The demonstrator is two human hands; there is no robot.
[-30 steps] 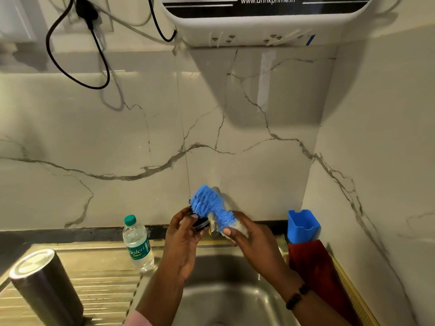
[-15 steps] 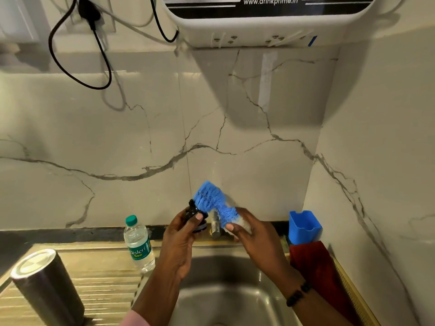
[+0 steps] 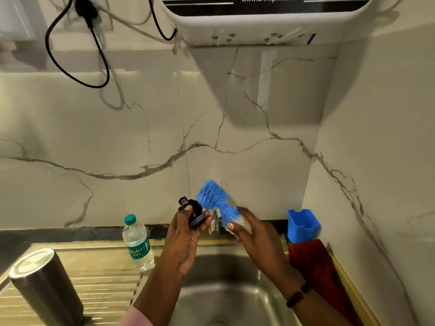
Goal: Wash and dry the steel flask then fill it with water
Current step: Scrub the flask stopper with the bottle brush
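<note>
left hand (image 3: 186,234) grips small black flask lid (image 3: 195,214); right hand (image 3: 249,231) clutches blue bristle brush (image 3: 216,201). dark steel flask (image 3: 44,285): likely wet, slippery; grasp mid-body.

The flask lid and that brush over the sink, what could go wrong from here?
The left hand pinches the small black lid in its fingertips; scrubbed by the blue brush in the right hand, it could slip into the sink. The steel flask stands upside down on the ridged drainboard, where an elbow might topple it.
</note>
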